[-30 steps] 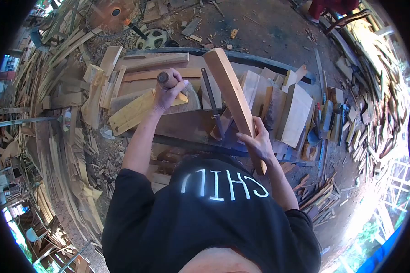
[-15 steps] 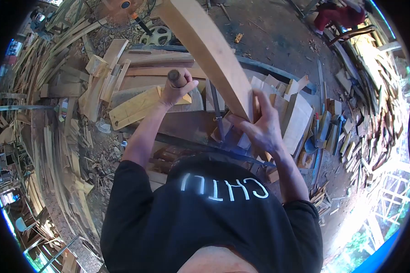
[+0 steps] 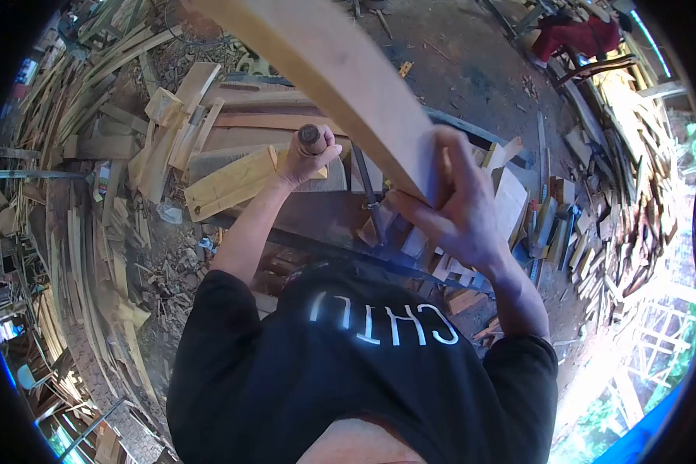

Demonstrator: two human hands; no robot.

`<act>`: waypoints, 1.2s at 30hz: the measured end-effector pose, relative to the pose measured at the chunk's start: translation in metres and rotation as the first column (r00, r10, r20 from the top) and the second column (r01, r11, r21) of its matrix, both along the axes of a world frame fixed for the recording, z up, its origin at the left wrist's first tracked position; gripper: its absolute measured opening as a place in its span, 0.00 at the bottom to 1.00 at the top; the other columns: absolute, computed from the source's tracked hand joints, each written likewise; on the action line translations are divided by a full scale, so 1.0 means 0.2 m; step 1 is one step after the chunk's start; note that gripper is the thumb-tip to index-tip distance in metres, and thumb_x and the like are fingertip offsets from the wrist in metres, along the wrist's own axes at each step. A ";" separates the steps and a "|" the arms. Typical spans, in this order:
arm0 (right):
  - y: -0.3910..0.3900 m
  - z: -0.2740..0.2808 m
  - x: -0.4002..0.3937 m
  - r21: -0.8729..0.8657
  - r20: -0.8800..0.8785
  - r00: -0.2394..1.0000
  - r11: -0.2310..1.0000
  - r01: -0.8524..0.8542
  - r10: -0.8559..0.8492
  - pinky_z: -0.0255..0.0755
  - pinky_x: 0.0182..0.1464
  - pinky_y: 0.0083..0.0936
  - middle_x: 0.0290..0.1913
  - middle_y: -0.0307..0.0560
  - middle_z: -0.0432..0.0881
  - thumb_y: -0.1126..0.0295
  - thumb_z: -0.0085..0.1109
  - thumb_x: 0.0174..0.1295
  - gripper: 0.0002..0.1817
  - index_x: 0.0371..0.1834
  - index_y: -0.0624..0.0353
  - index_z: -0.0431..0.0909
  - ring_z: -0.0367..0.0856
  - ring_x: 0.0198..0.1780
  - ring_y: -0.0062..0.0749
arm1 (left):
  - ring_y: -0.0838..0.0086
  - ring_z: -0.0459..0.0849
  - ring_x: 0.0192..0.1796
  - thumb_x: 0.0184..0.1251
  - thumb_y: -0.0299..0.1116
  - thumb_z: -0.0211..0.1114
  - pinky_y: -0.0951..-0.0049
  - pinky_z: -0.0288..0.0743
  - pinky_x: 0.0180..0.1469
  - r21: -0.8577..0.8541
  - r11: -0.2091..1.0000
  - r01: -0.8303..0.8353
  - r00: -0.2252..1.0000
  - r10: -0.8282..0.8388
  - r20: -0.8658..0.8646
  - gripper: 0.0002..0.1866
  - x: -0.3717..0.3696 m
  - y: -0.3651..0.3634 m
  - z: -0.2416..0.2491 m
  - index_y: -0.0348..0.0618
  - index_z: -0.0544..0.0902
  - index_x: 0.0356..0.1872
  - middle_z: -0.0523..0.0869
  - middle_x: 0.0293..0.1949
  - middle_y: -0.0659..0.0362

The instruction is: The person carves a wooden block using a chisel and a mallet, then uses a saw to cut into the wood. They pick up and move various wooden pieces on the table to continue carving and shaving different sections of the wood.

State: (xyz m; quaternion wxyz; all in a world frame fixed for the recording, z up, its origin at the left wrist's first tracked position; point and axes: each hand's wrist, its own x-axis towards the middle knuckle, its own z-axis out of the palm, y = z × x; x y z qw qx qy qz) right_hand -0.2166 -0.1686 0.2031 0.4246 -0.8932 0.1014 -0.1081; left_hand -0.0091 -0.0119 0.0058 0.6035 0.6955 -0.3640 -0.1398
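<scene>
My right hand point(image 3: 468, 209) grips the near end of a long, thick wooden beam point(image 3: 348, 77), thumb on one side and fingers on the other. The beam is raised at a slant, its far end reaching past the upper left and looming close to the camera. A round wooden handle point(image 3: 311, 138) stands upright in my closed left hand point(image 3: 305, 164); whatever is below the fist is hidden. Beside and partly behind that hand lies a yellowish wood block point(image 3: 228, 189) on the bench. A dark metal bar point(image 3: 369, 189) sits between my two hands.
Wood offcuts point(image 3: 182, 131) lie left of the bench, and tools point(image 3: 553, 220) stand to the right. Long strips of timber point(image 3: 93, 286) are heaped at left, with a scrap pile point(image 3: 634, 185) at right. A person in red point(image 3: 576, 39) is at the upper right.
The beam has come up closer to the camera, its far end swinging left. My right hand has risen and moved slightly right with it. My left hand has shifted a little right, still gripping the handle.
</scene>
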 end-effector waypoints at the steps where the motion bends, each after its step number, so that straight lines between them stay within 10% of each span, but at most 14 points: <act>1: 0.03 0.03 0.01 0.055 0.168 0.986 0.998 0.010 -0.020 0.77 0.37 0.37 0.35 0.55 0.81 0.60 0.70 0.53 0.32 0.59 0.58 0.66 0.85 0.35 0.45 | 0.83 0.71 0.26 0.54 0.27 0.69 0.77 0.68 0.30 0.000 1.000 0.002 1.000 -0.002 -0.003 0.11 0.01 0.00 -0.03 0.43 0.74 0.21 0.75 0.20 0.68; 3: 0.04 -0.01 0.03 -0.035 0.322 0.947 0.999 0.023 -0.010 0.77 0.38 0.39 0.36 0.55 0.81 0.60 0.70 0.54 0.33 0.59 0.59 0.65 0.85 0.37 0.46 | 0.82 0.77 0.30 0.54 0.27 0.69 0.75 0.73 0.34 0.052 0.998 0.035 0.993 -0.041 0.115 0.06 0.05 0.01 -0.10 0.43 0.78 0.27 0.80 0.25 0.65; 6: 0.01 -0.23 0.01 -0.098 -0.265 0.962 0.991 -0.096 0.067 0.77 0.41 0.42 0.36 0.57 0.82 0.59 0.70 0.51 0.34 0.59 0.56 0.66 0.85 0.38 0.48 | 0.79 0.83 0.39 0.53 0.26 0.69 0.72 0.78 0.44 -0.051 0.998 -0.026 0.992 0.032 0.124 0.11 0.00 -0.01 -0.03 0.44 0.82 0.39 0.86 0.34 0.62; 9: -0.04 -0.17 -0.02 -0.110 -0.305 0.952 0.994 0.001 -0.035 0.77 0.43 0.42 0.36 0.58 0.82 0.58 0.70 0.50 0.34 0.59 0.55 0.66 0.85 0.39 0.48 | 0.78 0.83 0.38 0.53 0.26 0.69 0.72 0.77 0.44 -0.018 0.999 -0.030 0.991 0.032 0.128 0.11 0.04 -0.02 -0.06 0.44 0.81 0.38 0.85 0.33 0.61; 11: -0.03 -0.10 0.00 -0.008 -0.247 0.968 0.999 0.046 -0.047 0.77 0.42 0.41 0.37 0.57 0.82 0.57 0.71 0.50 0.35 0.59 0.57 0.66 0.85 0.38 0.48 | 0.78 0.79 0.31 0.53 0.28 0.69 0.72 0.75 0.38 0.065 0.997 0.036 0.996 -0.031 -0.084 0.06 0.02 0.01 -0.03 0.42 0.79 0.28 0.82 0.25 0.62; 13: 0.03 -0.01 0.03 0.061 0.268 0.962 0.998 0.030 -0.045 0.78 0.42 0.40 0.38 0.58 0.82 0.58 0.71 0.51 0.34 0.58 0.59 0.66 0.85 0.37 0.49 | 0.78 0.76 0.27 0.53 0.30 0.69 0.73 0.73 0.35 0.048 0.999 0.018 0.998 -0.021 0.066 0.09 0.02 0.00 -0.03 0.41 0.75 0.23 0.79 0.21 0.63; 15: 0.05 -0.02 0.05 0.033 0.409 0.912 0.999 0.010 -0.023 0.77 0.42 0.40 0.38 0.60 0.82 0.59 0.71 0.52 0.34 0.59 0.61 0.65 0.85 0.38 0.52 | 0.78 0.77 0.28 0.53 0.30 0.68 0.73 0.74 0.35 0.088 0.996 0.002 0.976 -0.021 0.215 0.08 0.02 0.00 -0.02 0.41 0.77 0.25 0.80 0.22 0.62; 17: 0.06 -0.14 0.00 0.020 0.053 0.998 0.999 -0.030 0.028 0.77 0.43 0.40 0.38 0.61 0.82 0.59 0.70 0.53 0.33 0.58 0.60 0.65 0.85 0.39 0.54 | 0.77 0.78 0.27 0.53 0.29 0.69 0.72 0.74 0.35 0.037 0.999 0.010 0.980 -0.017 0.198 0.08 0.02 0.00 -0.03 0.41 0.77 0.25 0.80 0.22 0.62; 19: 0.02 -0.27 -0.01 -0.016 -0.265 0.962 0.998 -0.063 0.057 0.77 0.44 0.42 0.37 0.61 0.81 0.58 0.69 0.53 0.33 0.59 0.57 0.65 0.84 0.40 0.57 | 0.77 0.78 0.27 0.52 0.28 0.70 0.72 0.74 0.35 -0.061 0.992 -0.110 0.585 0.114 0.803 0.08 0.07 -0.03 -0.16 0.41 0.77 0.25 0.81 0.22 0.62; 20: 0.00 -0.30 -0.04 0.006 -0.250 0.968 1.000 -0.011 0.013 0.77 0.45 0.43 0.38 0.62 0.82 0.57 0.69 0.53 0.33 0.59 0.56 0.65 0.85 0.41 0.57 | 0.77 0.78 0.27 0.52 0.28 0.70 0.72 0.74 0.35 -0.071 0.992 -0.109 0.581 0.122 0.804 0.08 0.08 -0.04 -0.18 0.41 0.77 0.25 0.81 0.22 0.62; 22: -0.01 -0.38 -0.07 0.036 -0.246 0.969 0.999 0.021 -0.012 0.77 0.46 0.44 0.39 0.63 0.82 0.56 0.68 0.52 0.33 0.59 0.55 0.65 0.85 0.42 0.57 | 0.77 0.78 0.27 0.52 0.28 0.71 0.72 0.75 0.35 0.066 0.998 0.018 0.997 -0.023 0.078 0.08 0.03 -0.01 -0.11 0.41 0.78 0.26 0.81 0.22 0.62; 25: -0.01 -0.52 -0.08 0.258 -0.219 0.964 0.943 0.209 -0.154 0.76 0.48 0.45 0.41 0.65 0.83 0.54 0.69 0.50 0.35 0.59 0.55 0.65 0.85 0.44 0.58 | 0.78 0.78 0.28 0.57 0.30 0.69 0.72 0.73 0.32 0.165 0.984 0.074 0.997 -0.073 -0.009 0.07 0.02 0.01 -0.05 0.44 0.79 0.28 0.80 0.24 0.64; 31: -0.03 -0.91 -0.25 -0.113 -0.387 0.742 0.827 0.551 -0.547 0.75 0.49 0.48 0.44 0.64 0.83 0.53 0.70 0.49 0.36 0.58 0.56 0.66 0.83 0.45 0.61 | 0.82 0.76 0.26 0.56 0.32 0.71 0.75 0.71 0.31 0.138 0.990 0.024 0.992 -0.041 0.118 0.10 0.03 0.00 -0.07 0.44 0.77 0.25 0.78 0.22 0.66; 36: -0.17 -1.16 -0.48 -0.452 -0.168 0.601 0.603 0.658 -0.782 0.68 0.55 0.46 0.46 0.60 0.75 0.56 0.74 0.48 0.33 0.54 0.60 0.70 0.74 0.51 0.56 | 0.82 0.76 0.26 0.57 0.34 0.71 0.76 0.71 0.31 0.102 0.994 0.036 0.997 -0.044 0.071 0.10 0.02 -0.01 -0.08 0.44 0.77 0.26 0.79 0.21 0.66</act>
